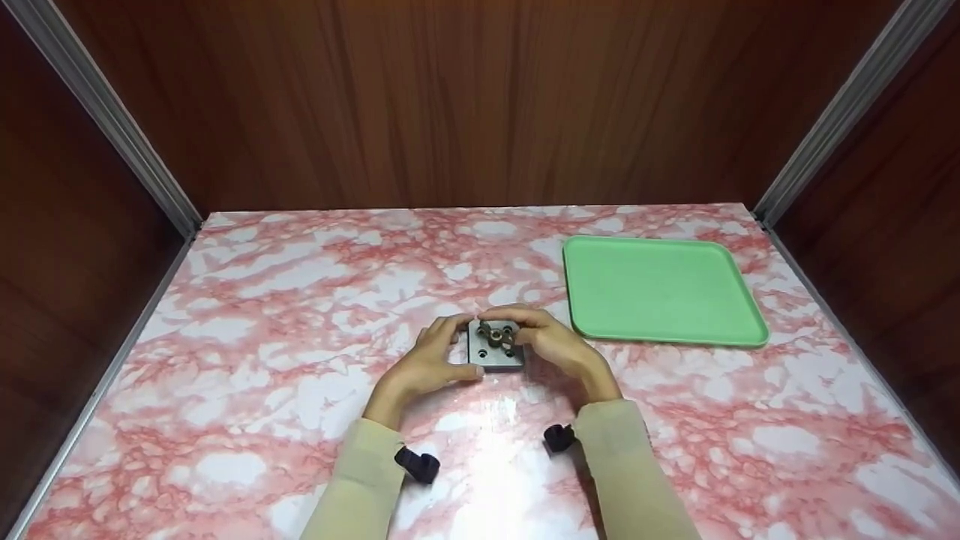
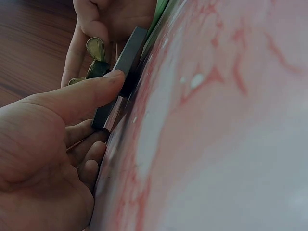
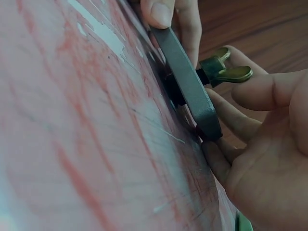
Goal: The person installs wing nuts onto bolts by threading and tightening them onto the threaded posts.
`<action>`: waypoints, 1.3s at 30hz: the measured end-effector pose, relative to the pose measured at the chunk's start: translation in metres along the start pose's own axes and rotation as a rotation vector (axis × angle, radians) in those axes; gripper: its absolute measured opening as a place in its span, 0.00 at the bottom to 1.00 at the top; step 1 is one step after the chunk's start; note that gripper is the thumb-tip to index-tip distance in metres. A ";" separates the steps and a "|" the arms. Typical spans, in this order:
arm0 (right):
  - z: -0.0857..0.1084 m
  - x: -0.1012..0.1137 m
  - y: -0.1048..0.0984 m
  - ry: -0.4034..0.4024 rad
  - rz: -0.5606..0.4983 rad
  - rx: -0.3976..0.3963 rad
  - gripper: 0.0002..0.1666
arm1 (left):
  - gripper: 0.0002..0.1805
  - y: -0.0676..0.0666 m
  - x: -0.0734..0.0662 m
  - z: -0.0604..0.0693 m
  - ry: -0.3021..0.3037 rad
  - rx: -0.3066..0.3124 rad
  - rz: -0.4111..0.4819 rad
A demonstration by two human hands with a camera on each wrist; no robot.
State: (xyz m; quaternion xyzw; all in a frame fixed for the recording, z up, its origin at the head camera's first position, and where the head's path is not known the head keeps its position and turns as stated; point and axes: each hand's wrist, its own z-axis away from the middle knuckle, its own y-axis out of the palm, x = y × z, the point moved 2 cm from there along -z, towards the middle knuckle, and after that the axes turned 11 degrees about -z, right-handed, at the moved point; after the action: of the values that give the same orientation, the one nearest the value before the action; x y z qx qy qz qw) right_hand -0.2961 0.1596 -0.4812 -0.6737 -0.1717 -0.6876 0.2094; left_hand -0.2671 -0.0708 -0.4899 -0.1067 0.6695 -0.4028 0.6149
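Note:
A square grey metal plate with holes near its corners lies between both hands, just above the table. At its middle stands a brass-coloured wing nut on a dark threaded shank; in the right wrist view, a dark part shows beneath the plate. My left hand grips the plate's left side, thumb on the near edge and fingers toward the far edge. My right hand holds the wing nut between thumb and index finger. Its lower fingers touch the plate's edge, though their exact contact is partly hidden.
A light green tray lies at the back right, beyond the right hand. The table has a red-and-white marbled top. Brown wood-grain panels close it in at the back and sides. A black mount sits at each wrist.

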 end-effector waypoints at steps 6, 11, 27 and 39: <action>0.001 0.000 -0.001 -0.008 -0.008 0.008 0.40 | 0.52 0.000 0.000 0.000 -0.003 -0.006 0.015; 0.001 0.000 -0.003 -0.018 0.037 0.004 0.38 | 0.52 0.000 0.000 0.000 -0.005 -0.003 0.015; 0.002 0.006 -0.005 -0.045 0.138 0.023 0.35 | 0.51 0.000 0.001 0.000 0.006 -0.003 0.014; 0.004 0.009 -0.004 -0.059 0.187 0.037 0.33 | 0.51 0.000 0.001 -0.001 0.007 0.001 0.008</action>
State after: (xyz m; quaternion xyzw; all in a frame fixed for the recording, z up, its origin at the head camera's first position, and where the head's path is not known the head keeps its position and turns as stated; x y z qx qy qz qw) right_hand -0.2953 0.1647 -0.4714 -0.7028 -0.1269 -0.6417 0.2798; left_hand -0.2679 -0.0710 -0.4906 -0.1023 0.6718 -0.4010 0.6143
